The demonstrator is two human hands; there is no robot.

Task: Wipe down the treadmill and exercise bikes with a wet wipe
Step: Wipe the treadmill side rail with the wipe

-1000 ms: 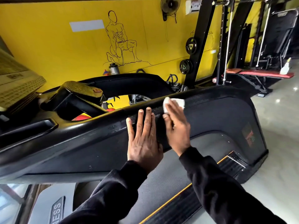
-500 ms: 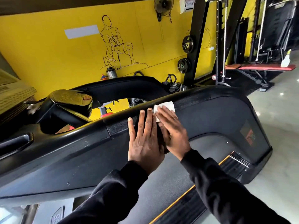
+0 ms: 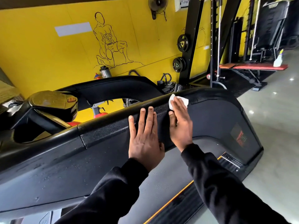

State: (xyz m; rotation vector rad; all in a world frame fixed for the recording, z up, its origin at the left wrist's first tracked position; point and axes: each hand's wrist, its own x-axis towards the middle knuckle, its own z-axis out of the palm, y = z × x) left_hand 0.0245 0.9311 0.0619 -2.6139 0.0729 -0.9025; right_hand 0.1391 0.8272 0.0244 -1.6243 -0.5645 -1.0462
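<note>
My right hand [image 3: 179, 123] lies flat with straight fingers on a white wet wipe [image 3: 178, 101], pressing it against the textured top edge of the treadmill's black side rail [image 3: 113, 126]. The wipe peeks out beyond my fingertips, folded and slightly crumpled, right on the crest of the rail. Just beside it, my left hand [image 3: 144, 139] rests open and flat on the same rail, fingers together and pointing up the slope, holding nothing. Both of my arms wear black sleeves [image 3: 226, 183] that reach in from the bottom of the view.

The rail sweeps from lower left to upper right and curves down at its far end, where a dim red logo [image 3: 239, 136] shows on the side panel. Small water droplets dot the smooth lower panel to the left. Below my arms lies the grey treadmill belt [image 3: 161, 191] with a yellow-edged foot strip beside it.

Beyond the rail, at left, sits a black console housing [image 3: 53, 101] with a small orange button. Behind stands a yellow wall [image 3: 40, 54] with a line drawing of a muscular kneeling figure [image 3: 108, 44]. To the right are a black rack with weight plates [image 3: 182, 43], and farther off a red bench [image 3: 252, 66] carrying a spray bottle [image 3: 278, 59].
</note>
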